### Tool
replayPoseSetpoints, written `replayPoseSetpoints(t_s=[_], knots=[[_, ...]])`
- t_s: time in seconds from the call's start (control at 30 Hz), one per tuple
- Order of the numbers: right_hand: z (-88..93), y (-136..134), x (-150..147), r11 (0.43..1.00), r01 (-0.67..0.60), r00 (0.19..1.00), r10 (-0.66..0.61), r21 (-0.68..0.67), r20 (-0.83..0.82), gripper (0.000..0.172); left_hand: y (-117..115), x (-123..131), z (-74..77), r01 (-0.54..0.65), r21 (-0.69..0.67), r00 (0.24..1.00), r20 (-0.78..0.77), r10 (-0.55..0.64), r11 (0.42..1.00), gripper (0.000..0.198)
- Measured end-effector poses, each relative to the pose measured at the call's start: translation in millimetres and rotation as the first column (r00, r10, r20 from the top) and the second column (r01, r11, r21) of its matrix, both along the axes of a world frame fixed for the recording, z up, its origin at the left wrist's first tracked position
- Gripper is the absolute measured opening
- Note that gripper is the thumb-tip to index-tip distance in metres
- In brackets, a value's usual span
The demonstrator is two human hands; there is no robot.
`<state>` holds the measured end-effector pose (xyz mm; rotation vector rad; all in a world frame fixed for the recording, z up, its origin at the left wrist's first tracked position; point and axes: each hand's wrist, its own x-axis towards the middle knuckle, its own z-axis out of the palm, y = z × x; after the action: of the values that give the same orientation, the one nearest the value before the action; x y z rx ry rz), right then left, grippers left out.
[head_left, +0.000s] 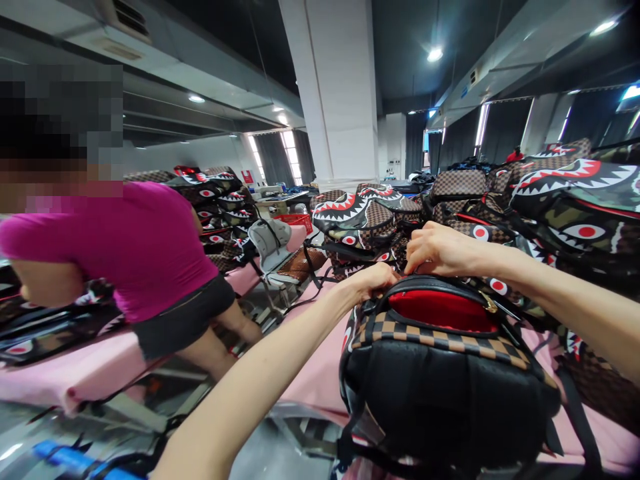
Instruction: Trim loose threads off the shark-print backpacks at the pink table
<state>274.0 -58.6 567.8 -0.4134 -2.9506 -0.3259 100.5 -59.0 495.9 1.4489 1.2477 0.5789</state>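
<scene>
A backpack [450, 393] with a smooth black panel and a brown-and-black checked band lies before me. Its zipped opening gapes a little and shows a red lining [440, 312]. A gold-coloured zip pull [489, 303] sits at the right of the opening. At the far left corner of the opening, my left hand [376, 280] is closed on the bag's edge, fingertips partly hidden. Just right of it, my right hand [434, 250] is closed in a pinch over the far rim; whatever lies between its fingers is hidden.
Pink-covered tables [315, 360] carry piled backpacks [370, 220] with shark-mouth and eye prints, more [580, 207] at right. A person in a magenta top [145, 247] bends over another table at left. A grey chair [270, 243] and red basket [295, 221] stand behind.
</scene>
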Motion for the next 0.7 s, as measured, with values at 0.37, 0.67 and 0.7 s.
replayPoseSetpoints(t_s=[0.37, 0.67, 0.7], knots=[[-3.8, 2.9, -3.2, 0.999, -0.031, 1.0, 0.031, -0.02, 0.002, 0.019, 6.4, -0.1, -5.2, -0.02, -0.045, 0.999, 0.032, 0.021, 0.999, 0.018], [-3.0, 0.9, 2.9, 0.999, 0.013, 0.999, -0.015, -0.04, -0.035, 0.017, 5.8, -0.9, -6.5, -0.002, -0.053, 0.998, 0.059, 0.005, 0.999, 0.015], [-3.6, 1.1, 1.9, 0.999, 0.012, 0.999, -0.013, -0.041, -0.034, 0.017, 5.9, -1.1, -6.9, 0.0, -0.048, 0.998, 0.064, 0.003, 0.999, 0.015]])
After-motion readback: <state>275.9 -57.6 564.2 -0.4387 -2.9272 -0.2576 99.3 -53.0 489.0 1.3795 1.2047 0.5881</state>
